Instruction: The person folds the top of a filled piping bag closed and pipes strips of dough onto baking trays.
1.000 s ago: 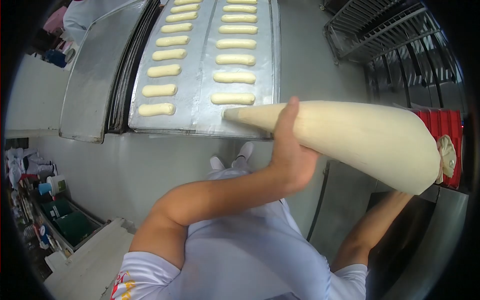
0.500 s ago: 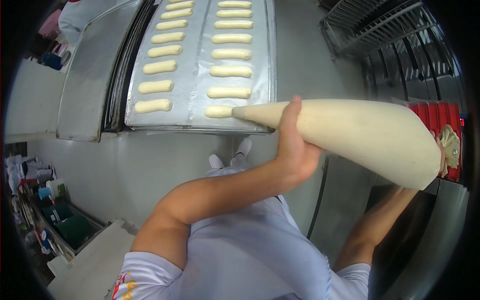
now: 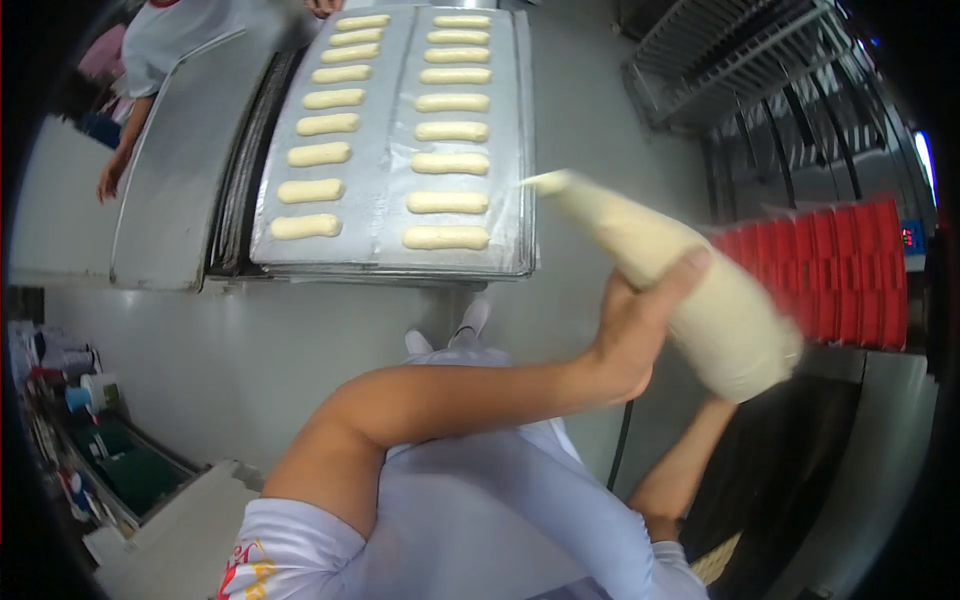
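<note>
A large cream-filled piping bag [image 3: 735, 325] is held up to the right of the baking tray [image 3: 528, 150], its tip pointing left with a bit of paste hanging from it. My left hand [image 3: 640, 335] is closed around the bag's middle, thumb on top. At the bag's wide rear end is my right hand [image 3: 717, 410], its fingers mostly hidden behind the bag. Two columns of piped batter strips lie on the paper-lined tray, including a front right strip [image 3: 446, 237] and a front left strip [image 3: 306, 227].
Stacked trays [image 3: 185, 160] stand left of the piped tray. Another person's hand [image 3: 114, 175] rests beside them, with a second hand [image 3: 322, 8] at the tray's far edge. Red stacked molds [image 3: 825, 275] and a metal rack [image 3: 740, 70] are on the right.
The front right strip has become full length. The piping bag's tip has lifted off it and swung right, away from the tray, with both hands. The other person's arm now shows at left.
</note>
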